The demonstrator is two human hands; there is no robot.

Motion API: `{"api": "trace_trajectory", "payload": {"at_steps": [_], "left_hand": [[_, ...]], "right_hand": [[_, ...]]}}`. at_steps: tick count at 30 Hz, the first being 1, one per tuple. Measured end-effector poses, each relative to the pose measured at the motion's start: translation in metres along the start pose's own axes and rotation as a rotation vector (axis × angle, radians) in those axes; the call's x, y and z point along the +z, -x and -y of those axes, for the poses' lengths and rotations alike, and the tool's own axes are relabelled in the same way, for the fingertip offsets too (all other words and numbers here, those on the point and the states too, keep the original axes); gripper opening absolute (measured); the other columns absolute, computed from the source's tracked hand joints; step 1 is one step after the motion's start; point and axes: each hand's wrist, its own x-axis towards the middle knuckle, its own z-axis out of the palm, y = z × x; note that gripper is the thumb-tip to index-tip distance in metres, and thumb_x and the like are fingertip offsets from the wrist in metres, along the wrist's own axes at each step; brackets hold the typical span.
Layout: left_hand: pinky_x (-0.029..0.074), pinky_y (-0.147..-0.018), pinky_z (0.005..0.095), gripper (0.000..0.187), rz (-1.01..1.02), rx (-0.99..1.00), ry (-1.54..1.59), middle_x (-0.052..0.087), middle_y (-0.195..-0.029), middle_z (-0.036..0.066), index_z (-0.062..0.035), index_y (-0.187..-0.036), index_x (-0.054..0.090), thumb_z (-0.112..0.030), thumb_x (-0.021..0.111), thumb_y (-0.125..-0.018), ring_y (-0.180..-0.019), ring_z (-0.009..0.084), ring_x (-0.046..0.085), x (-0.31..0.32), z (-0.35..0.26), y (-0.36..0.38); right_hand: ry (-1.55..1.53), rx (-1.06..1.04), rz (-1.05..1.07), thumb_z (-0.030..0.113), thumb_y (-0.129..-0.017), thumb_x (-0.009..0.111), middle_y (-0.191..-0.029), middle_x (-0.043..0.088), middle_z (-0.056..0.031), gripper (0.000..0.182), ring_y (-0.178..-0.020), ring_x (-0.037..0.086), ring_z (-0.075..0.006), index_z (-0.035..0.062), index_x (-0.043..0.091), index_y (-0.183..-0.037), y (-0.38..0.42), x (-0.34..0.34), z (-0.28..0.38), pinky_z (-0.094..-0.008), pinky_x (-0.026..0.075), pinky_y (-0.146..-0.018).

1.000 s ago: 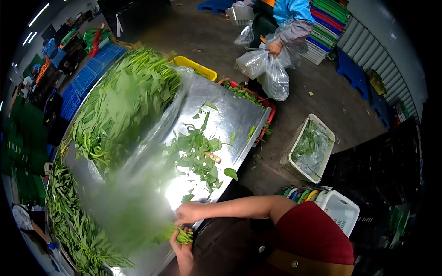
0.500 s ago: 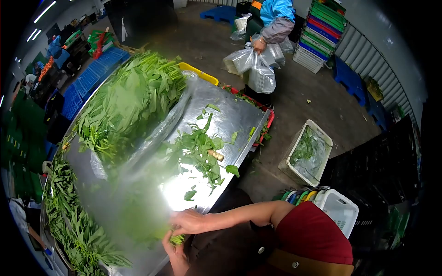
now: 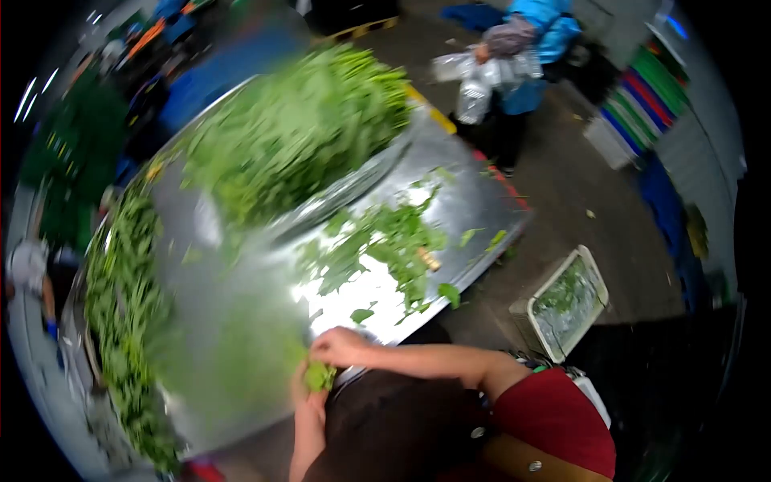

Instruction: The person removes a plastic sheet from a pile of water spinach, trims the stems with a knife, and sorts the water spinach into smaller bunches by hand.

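Observation:
My left hand [image 3: 307, 387] is wrapped round a bunch of leafy greens, with the pale stem ends [image 3: 320, 376] showing beside the fingers. The bunch's leaves [image 3: 253, 361] look blurred over the metal table. My right hand [image 3: 340, 348] sits at the top of the stems, fingers curled in; what they pinch is hidden. Loose leaves and sprigs [image 3: 377, 249] are scattered on the table beyond my hands, with a short light-brown piece [image 3: 429, 259] among them.
A big heap of greens [image 3: 297, 128] covers the far side of the metal table [image 3: 474, 197]. More greens [image 3: 128, 321] line the left edge. A pale crate [image 3: 546, 337] with greens and plastic stands on the floor at right. Another person [image 3: 522, 48] holds clear plastic bags [image 3: 475, 90].
The view has swung, so the table appears shifted right. My left hand has turned the stem ends upward into view, and my right hand has stayed close to them. The other person has moved slightly.

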Motion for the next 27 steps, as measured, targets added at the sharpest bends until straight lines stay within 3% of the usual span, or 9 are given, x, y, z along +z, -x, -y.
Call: {"api": "trace_trajectory", "payload": {"at_steps": [3, 9, 13, 17, 20, 21, 22, 24, 27], "left_hand": [[0.050, -0.081, 0.0430, 0.029, 0.235, -0.025, 0.092, 0.064, -0.096, 0.013, -0.0018, -0.106, 0.058, -0.016, 0.060, -0.081, -0.087, 0.0290, 0.062, -0.006, 0.004, -0.007], [0.050, -0.079, 0.0400, 0.030, 0.171, -0.019, 0.039, 0.063, -0.093, 0.016, 0.0022, -0.105, 0.056, -0.013, 0.059, -0.078, -0.084, 0.0290, 0.061, 0.008, 0.004, 0.004], [0.051, -0.079, 0.0396, 0.029, 0.164, -0.050, 0.063, 0.063, -0.093, 0.015, 0.0019, -0.104, 0.056, -0.012, 0.059, -0.078, -0.082, 0.0285, 0.062, 0.002, 0.003, -0.003], [0.049, -0.079, 0.0404, 0.033, 0.102, -0.009, 0.028, 0.062, -0.090, 0.011, -0.0027, -0.104, 0.057, -0.011, 0.062, -0.073, -0.081, 0.0270, 0.059, 0.002, 0.004, 0.001], [0.048, -0.081, 0.0440, 0.040, 0.140, 0.018, 0.117, 0.059, -0.095, 0.009, -0.0058, -0.111, 0.054, -0.008, 0.062, -0.071, -0.082, 0.0265, 0.058, 0.009, 0.003, 0.001], [0.046, -0.088, 0.0468, 0.047, 0.257, -0.003, 0.132, 0.058, -0.103, 0.010, -0.0066, -0.118, 0.051, -0.008, 0.061, -0.072, -0.090, 0.0270, 0.057, -0.006, 0.004, -0.008], [0.043, -0.093, 0.0475, 0.051, 0.088, -0.011, 0.104, 0.057, -0.109, 0.011, -0.0062, -0.122, 0.048, -0.008, 0.061, -0.073, -0.096, 0.0278, 0.055, 0.010, 0.001, 0.004], [0.044, -0.094, 0.0476, 0.048, 0.112, -0.046, 0.147, 0.057, -0.112, 0.011, -0.0054, -0.123, 0.048, -0.010, 0.060, -0.077, -0.098, 0.0285, 0.055, 0.001, 0.004, -0.004], [0.046, -0.087, 0.0466, 0.037, 0.141, -0.103, 0.206, 0.059, -0.105, 0.014, -0.0032, -0.117, 0.051, -0.016, 0.060, -0.083, -0.089, 0.0296, 0.057, 0.014, 0.000, -0.001]], "right_hand": [[0.047, -0.006, 0.030, 0.022, -0.084, 0.061, -0.066, 0.067, -0.0053, 0.018, -0.051, 0.063, -0.0136, 0.0066, 0.070, -0.085, -0.006, -0.003, -0.005, -0.0271, 0.049, -0.055], [0.399, -0.101, -0.028, 0.023, -0.082, 0.063, -0.056, 0.063, -0.0011, 0.017, -0.049, 0.062, -0.0128, 0.0090, 0.066, -0.072, -0.002, -0.006, 0.009, -0.0294, 0.048, -0.052], [0.572, -0.309, -0.017, 0.023, -0.083, 0.059, -0.079, 0.059, -0.0089, 0.017, -0.067, 0.061, -0.0294, 0.0066, 0.059, -0.080, -0.008, -0.006, -0.004, -0.0392, 0.047, -0.060], [0.622, -0.415, -0.028, 0.022, -0.086, 0.056, -0.082, 0.055, -0.0117, 0.016, -0.070, 0.060, -0.0321, 0.0059, 0.056, -0.087, -0.007, -0.003, -0.010, -0.0416, 0.046, -0.061], [-0.170, -0.158, -0.207, 0.020, -0.085, 0.056, -0.076, 0.060, -0.0103, 0.017, -0.067, 0.061, -0.0239, 0.0033, 0.055, -0.085, -0.006, -0.005, 0.003, -0.0377, 0.047, -0.060], [-0.176, -0.075, -0.247, 0.024, -0.088, 0.051, -0.069, 0.056, -0.0078, 0.023, -0.060, 0.056, -0.0195, 0.0034, 0.055, -0.080, -0.016, -0.018, -0.006, -0.0350, 0.045, -0.056], [-0.185, 0.010, -0.286, 0.028, -0.092, 0.046, -0.062, 0.053, -0.0053, 0.031, -0.054, 0.051, -0.0151, 0.0034, 0.055, -0.075, -0.026, -0.031, -0.015, -0.0322, 0.043, -0.052], [-0.142, 0.189, -0.337, 0.033, -0.093, 0.046, -0.050, 0.046, -0.0017, 0.042, -0.044, 0.043, -0.0098, 0.0030, 0.056, -0.065, -0.028, -0.050, -0.002, -0.0280, 0.038, -0.045], [0.167, -0.141, -0.189, 0.017, -0.086, 0.062, -0.067, 0.052, -0.0012, 0.016, -0.052, 0.046, -0.0070, 0.0025, 0.065, -0.089, -0.014, -0.051, -0.018, -0.0231, 0.038, -0.049]]}}
